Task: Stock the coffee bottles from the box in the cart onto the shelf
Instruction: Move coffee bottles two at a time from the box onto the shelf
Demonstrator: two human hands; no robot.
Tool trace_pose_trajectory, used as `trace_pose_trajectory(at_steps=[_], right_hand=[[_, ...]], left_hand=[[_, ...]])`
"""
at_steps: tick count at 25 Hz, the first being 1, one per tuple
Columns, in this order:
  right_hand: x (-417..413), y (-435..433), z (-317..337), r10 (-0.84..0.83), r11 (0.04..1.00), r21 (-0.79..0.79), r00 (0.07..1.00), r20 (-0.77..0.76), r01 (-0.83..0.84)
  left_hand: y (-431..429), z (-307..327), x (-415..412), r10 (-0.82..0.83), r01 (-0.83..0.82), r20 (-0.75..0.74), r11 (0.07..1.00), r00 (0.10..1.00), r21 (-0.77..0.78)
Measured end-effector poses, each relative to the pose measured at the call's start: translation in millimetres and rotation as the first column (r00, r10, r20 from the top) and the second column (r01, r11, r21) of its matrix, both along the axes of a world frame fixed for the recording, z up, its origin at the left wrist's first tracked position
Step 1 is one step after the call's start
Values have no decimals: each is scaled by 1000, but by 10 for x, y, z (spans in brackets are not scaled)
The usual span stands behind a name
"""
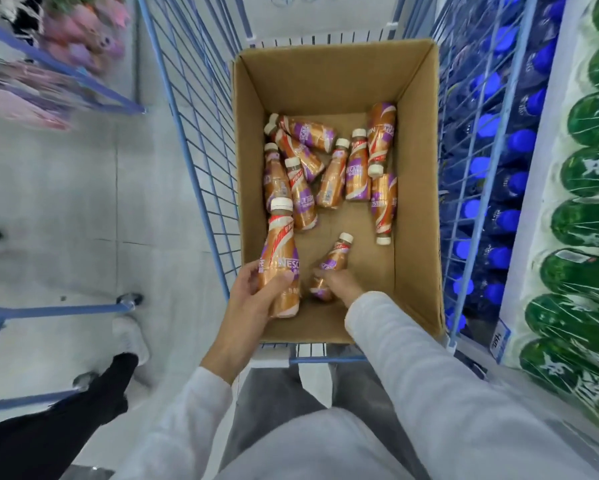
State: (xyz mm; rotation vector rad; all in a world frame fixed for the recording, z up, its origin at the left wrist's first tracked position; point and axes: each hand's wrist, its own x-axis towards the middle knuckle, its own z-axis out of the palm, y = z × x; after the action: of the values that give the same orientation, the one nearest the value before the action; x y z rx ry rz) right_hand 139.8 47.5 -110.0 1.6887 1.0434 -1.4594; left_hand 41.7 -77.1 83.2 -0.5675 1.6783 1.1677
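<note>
Cardboard, brown and open-topped, forms the box that fills the blue wire cart at the centre of the frame, and on its floor lie roughly nine small copper-and-purple coffee bottles with cream caps, scattered on their sides in the middle of the picture. The left hand, low and left of centre, has its fingers wrapped around the body of one such lifted bottle, cap pointing up the frame, held at the box's near left wall. The right hand, just right of it, reaches down inside the box with fingers curled over the base of a second bottle that seems to rest on the cardboard; whether the grasp is fully closed is hard to tell. To do this step well, the right hand should probably settle around the wide lower body, not the narrow neck, then lift straight up clear of the box wall so nothing knocks the neighbours. The held bottle's label reads "NESC", presumably Nescafé; smaller print is unreadable. At the right edge stand blue-capped bottles and green wrapped packs; the target shelf cannot be identified.
</note>
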Motion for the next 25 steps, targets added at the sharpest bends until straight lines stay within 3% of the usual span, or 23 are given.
trace_pose_trajectory(at_steps=[2,5,7,9,12,17,25], right_hand=[[-60,-168,-230,-110,994,29,993,47,109],[-27,-275,-354,-55,986,159,998,35,49],[0,-216,-188,-89,987,136,996,-10,89],[38,-110,159,-135,985,96,988,-72,142],[144,108,930,-196,972,70,937,-290,225],[350,588,2390,-103,939,233,853,-511,253],[947,733,3857,-72,849,325,700,-711,418]], left_hand=[[-96,47,25,24,-24,17,1000,1000,-2],[-145,81,28,15,-15,5,1000,1000,-15],[-123,146,27,5,-5,-17,1000,1000,-14],[-73,267,31,-3,3,-44,1000,999,-4],[32,598,88,3,2,-100,999,995,47],[247,1165,297,87,-53,-176,981,981,189],[553,1937,627,-12,140,-286,892,958,430]])
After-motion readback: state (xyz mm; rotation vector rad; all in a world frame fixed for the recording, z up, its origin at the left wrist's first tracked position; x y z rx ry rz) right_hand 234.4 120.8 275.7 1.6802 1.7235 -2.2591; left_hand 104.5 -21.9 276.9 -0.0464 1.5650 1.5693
